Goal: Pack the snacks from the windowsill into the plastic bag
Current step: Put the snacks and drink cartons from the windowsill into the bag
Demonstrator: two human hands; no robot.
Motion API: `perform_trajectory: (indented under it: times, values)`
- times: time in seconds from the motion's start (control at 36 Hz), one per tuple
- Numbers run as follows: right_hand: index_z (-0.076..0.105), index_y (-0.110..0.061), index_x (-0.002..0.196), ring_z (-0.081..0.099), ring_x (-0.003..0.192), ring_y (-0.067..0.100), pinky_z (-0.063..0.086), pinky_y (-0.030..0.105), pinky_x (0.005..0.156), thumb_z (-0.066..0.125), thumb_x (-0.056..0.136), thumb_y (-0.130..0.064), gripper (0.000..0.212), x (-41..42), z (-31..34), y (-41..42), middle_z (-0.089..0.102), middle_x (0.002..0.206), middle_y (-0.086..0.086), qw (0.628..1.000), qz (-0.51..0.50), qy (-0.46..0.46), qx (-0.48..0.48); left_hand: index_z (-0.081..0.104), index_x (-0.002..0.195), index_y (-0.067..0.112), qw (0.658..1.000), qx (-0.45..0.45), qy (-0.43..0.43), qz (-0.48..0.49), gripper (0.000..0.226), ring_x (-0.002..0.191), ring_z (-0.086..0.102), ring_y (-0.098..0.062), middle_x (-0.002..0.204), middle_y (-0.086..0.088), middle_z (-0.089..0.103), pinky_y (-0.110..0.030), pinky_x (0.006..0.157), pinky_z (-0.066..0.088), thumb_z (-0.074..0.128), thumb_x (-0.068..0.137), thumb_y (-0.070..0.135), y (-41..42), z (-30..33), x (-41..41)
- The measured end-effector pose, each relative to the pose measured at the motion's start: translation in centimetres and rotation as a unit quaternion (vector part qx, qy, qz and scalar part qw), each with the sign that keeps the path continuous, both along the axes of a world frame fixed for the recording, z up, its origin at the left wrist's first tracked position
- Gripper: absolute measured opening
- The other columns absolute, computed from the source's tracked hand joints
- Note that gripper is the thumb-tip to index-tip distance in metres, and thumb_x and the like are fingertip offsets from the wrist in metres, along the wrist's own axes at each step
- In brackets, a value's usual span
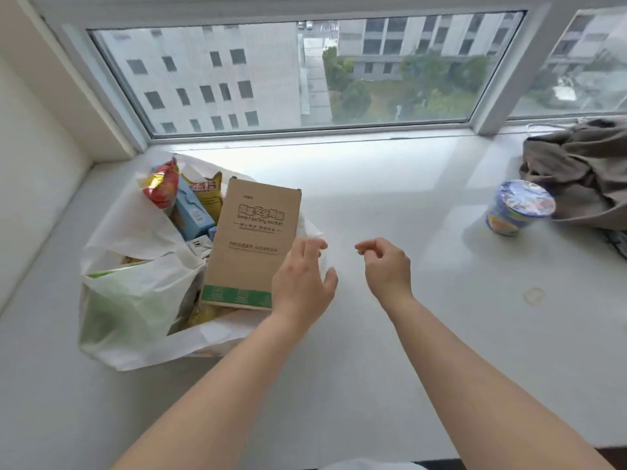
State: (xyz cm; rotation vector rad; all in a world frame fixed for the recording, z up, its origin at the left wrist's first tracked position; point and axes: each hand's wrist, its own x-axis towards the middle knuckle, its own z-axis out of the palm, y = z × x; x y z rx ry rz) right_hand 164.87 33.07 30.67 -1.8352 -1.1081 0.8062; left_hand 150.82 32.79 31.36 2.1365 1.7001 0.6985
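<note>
two bare forearms reached in over the windowsill (339,334), packing nearly done and one cup left out.

the left hand (303,279) hovered at the right edge of the plastic bag (135,300), fingers spread and loosely bent, gripping nothing, close against the brown cardboard box (252,242) though contact couldn't be told. the right hand (386,266) hung just beside it, fingers softly curled, empty too. the box stood tilted in the bag's mouth, and behind it sat a red snack packet (162,184), a yellow packet (207,193) and a blue carton (191,212), with something green showing through the bag's near wall. the noodle cup (519,206) waited well apart on the right, just beside the crumpled grey cloth (583,171). by my read, the next move called for the right hand to reach across, take that cup and bring it over to the bag.
</note>
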Motion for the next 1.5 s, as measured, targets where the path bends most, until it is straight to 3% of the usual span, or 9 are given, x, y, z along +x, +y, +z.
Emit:
perform_trajectory:
  times: [0.08, 0.22, 0.58, 0.81, 0.94, 1.06, 1.17, 1.36, 1.5]
  values:
    - [0.066, -0.021, 0.086, 0.051, 0.058, 0.005, 0.038, 0.008, 0.049, 0.041, 0.088, -0.005, 0.03, 5.6, 0.0, -0.5, 0.063, 0.083, -0.009, 0.999, -0.029, 0.009, -0.01, 0.046, 0.121, 0.019, 0.999, -0.045, 0.009, -0.025, 0.035, 0.097, 0.056, -0.014, 0.118, 0.004, 0.048, -0.027, 0.071, 0.041, 0.055, 0.088, 0.026, 0.7, -0.7, 5.4]
    - [0.068, -0.019, 0.09, 0.055, 0.077, 0.013, 0.038, 0.02, 0.066, 0.042, 0.086, -0.006, 0.029, 15.6, -1.4, -1.3, 0.065, 0.087, -0.005, 0.992, -0.111, -0.006, -0.055, 0.043, 0.124, 0.022, 0.992, -0.105, 0.042, -0.06, 0.036, 0.099, 0.057, -0.017, 0.121, 0.004, 0.047, -0.03, 0.076, 0.044, 0.052, 0.09, 0.029, 2.1, -2.1, 15.0]
    - [0.068, -0.016, 0.098, 0.056, 0.088, 0.023, 0.041, 0.026, 0.071, 0.043, 0.087, -0.01, 0.028, 36.1, -6.3, 1.8, 0.068, 0.103, 0.006, 0.975, -0.095, -0.087, -0.178, 0.041, 0.131, 0.021, 0.964, -0.232, 0.123, -0.051, 0.04, 0.112, 0.052, -0.023, 0.133, -0.001, 0.042, -0.035, 0.086, 0.043, 0.047, 0.092, 0.03, 7.7, -6.2, 32.7]
    - [0.051, -0.016, 0.128, 0.043, 0.122, 0.029, 0.038, 0.034, 0.098, 0.048, 0.086, -0.016, 0.042, 42.5, -9.4, 7.6, 0.043, 0.131, 0.01, 0.958, -0.053, -0.158, -0.233, 0.032, 0.142, 0.019, 0.928, -0.322, 0.186, -0.005, 0.055, 0.122, 0.047, -0.026, 0.14, -0.004, 0.037, -0.04, 0.09, 0.047, 0.05, 0.094, 0.039, 11.5, -12.2, 33.8]
    - [0.043, -0.017, 0.134, 0.033, 0.126, 0.03, 0.035, 0.038, 0.1, 0.055, 0.086, -0.023, 0.05, 44.6, -10.7, 11.1, 0.035, 0.136, 0.01, 0.948, -0.081, -0.247, -0.182, 0.025, 0.147, 0.021, 0.905, -0.369, 0.211, 0.007, 0.069, 0.136, 0.028, -0.026, 0.149, -0.004, 0.028, -0.043, 0.101, 0.04, 0.057, 0.09, 0.042, 12.9, -15.7, 33.9]
    - [0.038, -0.016, 0.138, 0.033, 0.128, 0.028, 0.035, 0.039, 0.101, 0.056, 0.084, -0.024, 0.057, 46.7, -11.3, 14.4, 0.03, 0.14, 0.009, 0.951, -0.109, -0.244, -0.158, 0.014, 0.15, 0.027, 0.885, -0.402, 0.234, -0.02, 0.079, 0.144, 0.01, -0.026, 0.158, 0.001, 0.008, -0.043, 0.111, 0.03, 0.06, 0.088, 0.044, 14.0, -17.4, 34.8]
    - [0.023, -0.014, 0.146, 0.028, 0.133, 0.027, 0.031, 0.04, 0.105, 0.067, 0.077, -0.036, 0.086, 48.7, -12.0, 17.4, 0.024, 0.147, 0.007, 0.941, -0.135, -0.235, -0.201, -0.016, 0.146, 0.042, 0.837, -0.453, 0.303, -0.05, 0.115, 0.144, -0.017, -0.032, 0.154, 0.009, -0.029, -0.056, 0.108, 0.031, 0.073, 0.074, 0.05, 14.1, -19.2, 34.1]
    - [0.035, -0.012, 0.134, 0.042, 0.128, 0.024, 0.034, 0.035, 0.109, 0.084, 0.061, -0.042, 0.093, 51.2, -13.4, 19.1, 0.04, 0.138, 0.005, 0.966, -0.114, -0.057, -0.226, -0.024, 0.137, 0.056, 0.827, -0.474, 0.301, -0.041, 0.129, 0.138, -0.033, -0.034, 0.144, 0.014, -0.045, -0.068, 0.098, 0.031, 0.082, 0.063, 0.051, 15.0, -19.2, 33.6]
    - [0.04, -0.009, 0.126, 0.044, 0.119, 0.021, 0.037, 0.03, 0.096, 0.083, 0.063, -0.031, 0.079, 47.2, -12.8, 17.1, 0.044, 0.128, 0.004, 0.986, -0.043, -0.141, -0.082, -0.018, 0.139, 0.056, 0.833, -0.457, 0.308, -0.054, 0.12, 0.14, -0.027, -0.036, 0.15, 0.012, -0.036, -0.063, 0.106, 0.029, 0.078, 0.067, 0.052, 15.6, -19.6, 32.9]
